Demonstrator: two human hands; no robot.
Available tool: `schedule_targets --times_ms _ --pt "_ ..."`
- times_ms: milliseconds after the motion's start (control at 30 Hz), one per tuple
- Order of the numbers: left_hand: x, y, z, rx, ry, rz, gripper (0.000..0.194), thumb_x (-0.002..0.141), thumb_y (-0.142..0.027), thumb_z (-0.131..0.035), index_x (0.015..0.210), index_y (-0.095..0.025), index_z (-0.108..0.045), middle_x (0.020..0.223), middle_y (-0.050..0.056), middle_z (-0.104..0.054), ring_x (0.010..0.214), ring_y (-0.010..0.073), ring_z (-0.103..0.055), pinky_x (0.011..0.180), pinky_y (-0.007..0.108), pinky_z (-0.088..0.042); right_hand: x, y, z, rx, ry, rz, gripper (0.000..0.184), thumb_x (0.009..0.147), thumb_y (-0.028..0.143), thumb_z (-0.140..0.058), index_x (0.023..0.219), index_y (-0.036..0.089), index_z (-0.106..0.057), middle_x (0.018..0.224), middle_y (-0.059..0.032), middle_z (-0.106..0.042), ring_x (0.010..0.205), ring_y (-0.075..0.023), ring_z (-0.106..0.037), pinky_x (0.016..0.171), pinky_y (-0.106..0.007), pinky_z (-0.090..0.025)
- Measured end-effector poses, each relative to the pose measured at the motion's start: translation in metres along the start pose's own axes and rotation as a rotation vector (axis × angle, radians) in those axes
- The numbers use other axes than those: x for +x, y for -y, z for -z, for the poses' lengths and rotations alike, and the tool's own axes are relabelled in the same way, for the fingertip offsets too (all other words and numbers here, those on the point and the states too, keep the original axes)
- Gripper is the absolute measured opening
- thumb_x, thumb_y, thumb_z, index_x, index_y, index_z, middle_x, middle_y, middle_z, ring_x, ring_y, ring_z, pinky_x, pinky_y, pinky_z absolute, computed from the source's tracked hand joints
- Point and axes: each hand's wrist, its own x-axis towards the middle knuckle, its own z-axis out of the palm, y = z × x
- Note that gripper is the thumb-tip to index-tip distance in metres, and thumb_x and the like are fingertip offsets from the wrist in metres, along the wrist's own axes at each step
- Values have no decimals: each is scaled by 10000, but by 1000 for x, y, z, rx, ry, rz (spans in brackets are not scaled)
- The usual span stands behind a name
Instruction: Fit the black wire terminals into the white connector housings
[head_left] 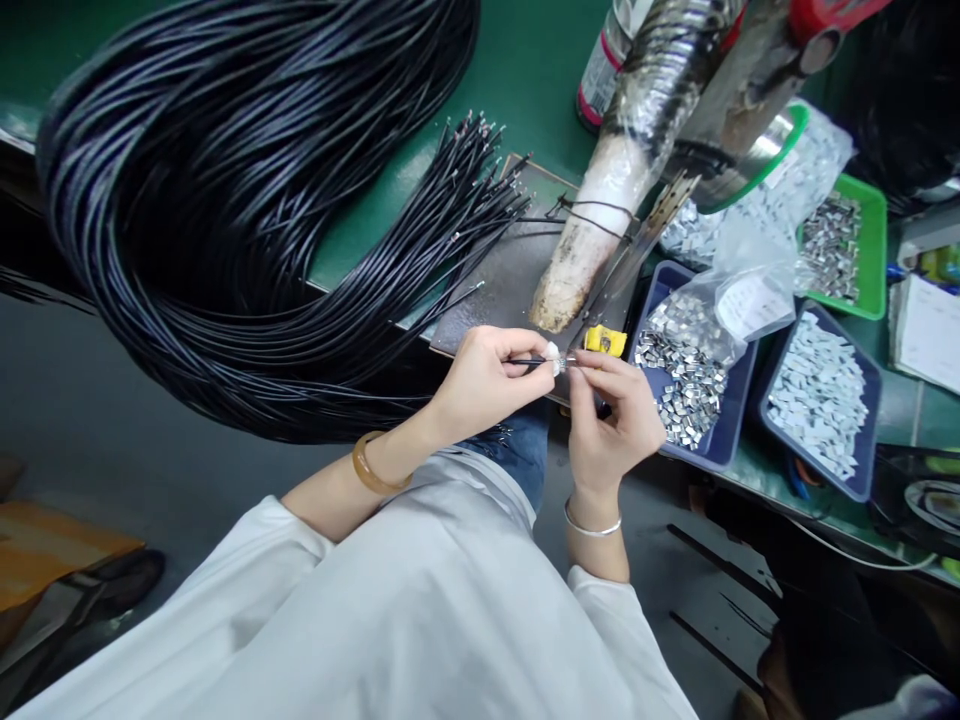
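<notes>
My left hand (pixel 489 380) pinches a black cable (pixel 527 361) close to its end, with something white wrapped on a fingertip. Meeting it from the other side, my right hand (pixel 611 410) is closed on a small metal piece (pixel 570 360) at the cable's tip. Whether that piece is seated on the cable I cannot tell. Just beyond my fingers are a yellow block (pixel 604 341) and the stained end of a wrapped duct (pixel 562 290). A big bundle of black cables (pixel 247 170) lies to the left, its stripped ends fanned toward the duct.
On the green table (pixel 525 60), a blue tray (pixel 731 420) of metal clips stands at right. Beside it are another tray of pale pieces (pixel 821 390) and a green tray (pixel 870 240). A can (pixel 598 85) stands behind the duct.
</notes>
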Motion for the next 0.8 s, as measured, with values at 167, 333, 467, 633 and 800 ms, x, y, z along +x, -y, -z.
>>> schedule_targets --times_ms 167,333,467,633,800 --pt "-2 -2 -4 -121 -42 80 98 673 -171 -684 729 -107 -732 677 7 -654 576 65 -503 529 153 -419 -3 1 11 208 -357 22 139 895 225 -662 1034 228 -663 631 82 -601 362 -45 -486 332 -189 -380" --pt "-3 -7 -4 -125 -40 59 45 680 -164 -679 679 -123 -697 562 -38 -527 504 44 -374 456 162 -294 -6 4 13 119 -214 -75 208 900 126 -633 1080 228 -617 827 25 -749 656 -140 -743 577 -264 -622" --pt "-4 -4 -5 -61 -19 15 81 729 -188 -670 679 -125 -670 536 -58 -402 492 39 -255 439 190 -186 -8 1 4 38 -48 -39 148 849 107 -697 932 215 -640 990 -17 -765 892 -168 -763 784 -333 -651" --pt "-5 1 -7 -29 -44 -10 86 761 -205 -666 739 -123 -686 579 -49 -435 517 43 -279 451 183 -221 -3 0 -3 32 -33 -2 160 838 83 -696 915 213 -643 985 -19 -756 926 -151 -742 801 -316 -635" --pt "-5 -1 -5 21 -76 -52 81 752 -196 -669 751 -126 -710 568 -43 -465 498 41 -291 441 187 -216 0 3 -2 -29 -5 24 147 836 114 -714 910 225 -651 1016 -17 -756 938 -163 -743 805 -340 -645"
